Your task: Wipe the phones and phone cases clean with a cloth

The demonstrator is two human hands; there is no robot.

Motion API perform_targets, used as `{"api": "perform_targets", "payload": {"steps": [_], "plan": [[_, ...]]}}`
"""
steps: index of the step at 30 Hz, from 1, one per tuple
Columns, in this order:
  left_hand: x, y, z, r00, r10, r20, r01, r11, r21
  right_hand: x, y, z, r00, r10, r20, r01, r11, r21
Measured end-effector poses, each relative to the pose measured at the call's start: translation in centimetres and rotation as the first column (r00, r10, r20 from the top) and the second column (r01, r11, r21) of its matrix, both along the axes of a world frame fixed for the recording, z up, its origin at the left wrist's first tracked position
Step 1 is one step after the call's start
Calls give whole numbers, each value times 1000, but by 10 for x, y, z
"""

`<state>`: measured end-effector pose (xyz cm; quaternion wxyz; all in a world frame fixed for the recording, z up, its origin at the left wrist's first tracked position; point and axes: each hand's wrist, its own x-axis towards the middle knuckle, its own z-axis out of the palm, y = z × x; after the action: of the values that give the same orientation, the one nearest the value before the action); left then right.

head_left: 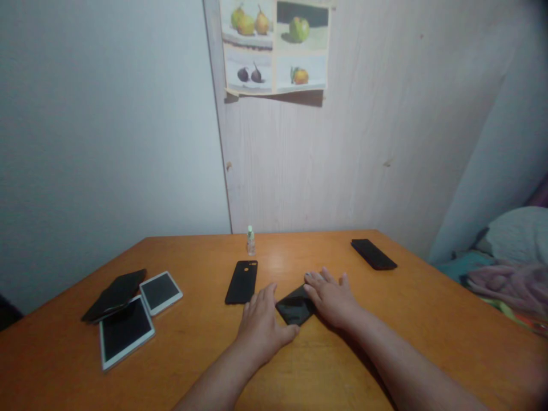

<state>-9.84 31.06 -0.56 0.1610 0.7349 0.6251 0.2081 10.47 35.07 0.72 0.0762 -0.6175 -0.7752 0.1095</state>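
Observation:
A black smartphone (295, 306) lies flat on the wooden table, its glossy face up with reflections on it. My right hand (331, 297) rests over the phone's right end, fingers stretched out and covering that part. At the phone's left side is my left hand (262, 326), fingers extended and thumb apart, with the thumb tip by the phone's near corner. Just beyond my left fingers lies a black phone case (242, 282), back up, with a round hole and a camera cutout.
A small clear bottle with a pale cap (250, 242) stands behind the case. On the left are two white-framed tablets (160, 292) (127, 333) and a dark wallet-like item (115, 294) partly overlapping one. A black flat case (373, 254) lies far right on the table (192, 377).

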Motion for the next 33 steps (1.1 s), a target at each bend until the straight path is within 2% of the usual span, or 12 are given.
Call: {"api": "perform_targets", "payload": {"steps": [2, 4, 8, 12, 15, 17, 21, 23, 25, 28, 31, 33], "plan": [[0, 0, -1, 1000, -10, -1, 10, 1000, 10, -1, -2, 1, 1000, 24, -2, -24, 1000, 9], [0, 1, -4, 1000, -17, -3, 17, 999, 32, -10, -13, 4, 982, 180, -60, -180, 984, -6], [-1, 2, -7, 1000, -12, -1, 12, 999, 53, -24, -29, 8, 889, 424, -176, -438, 898, -50], [-2, 2, -4, 1000, -9, 14, 9, 1000, 23, -9, -10, 4, 985, 156, -69, -158, 987, -26], [-2, 2, -3, 1000, -13, 12, 13, 1000, 24, -2, -4, 0, 1000, 11, -15, -11, 1000, 1], [-1, 2, -4, 1000, -15, 3, 15, 999, 36, -8, -12, 2, 989, 135, -52, -136, 991, -15], [-1, 3, -4, 1000, -18, -19, 18, 999, 41, -21, -29, 6, 892, 421, -164, -433, 900, -47], [-1, 2, -3, 1000, -16, -10, 17, 1000, 26, -16, -24, 5, 930, 343, -134, -352, 934, -51], [-1, 2, -1, 1000, -10, 2, 10, 1000, 9, -6, -12, 1, 989, 136, -56, -138, 990, -30], [-1, 2, 0, 1000, -13, 1, 13, 1000, 1, 3, -1, -3, 999, -47, 20, 47, 999, 9], [-1, 2, -2, 1000, -22, -8, 22, 1000, 15, -6, -13, 0, 992, 125, -25, -125, 992, -16], [-2, 2, -4, 1000, -26, -13, 26, 999, 32, -15, -26, 5, 943, 316, -106, -322, 946, -46]]}}
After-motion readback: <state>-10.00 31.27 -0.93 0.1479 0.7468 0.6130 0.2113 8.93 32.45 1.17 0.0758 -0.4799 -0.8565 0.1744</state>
